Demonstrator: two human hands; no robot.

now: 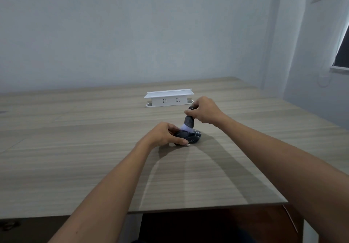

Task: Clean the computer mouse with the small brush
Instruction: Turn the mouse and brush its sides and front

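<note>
A dark computer mouse (192, 137) lies on the wooden table (94, 148) near its middle. My left hand (166, 134) grips the mouse from the left side, thumb along its near edge. My right hand (203, 111) holds the dark handle of a small brush (188, 122) upright above the mouse. The brush's pale bristles press down on the mouse's top. Part of the mouse is hidden behind my left hand's fingers.
A white pop-up socket box (169, 98) stands on the table just behind my hands. The table's near edge (207, 207) runs below my forearms. A wall rises behind, and a window corner shows at the far right.
</note>
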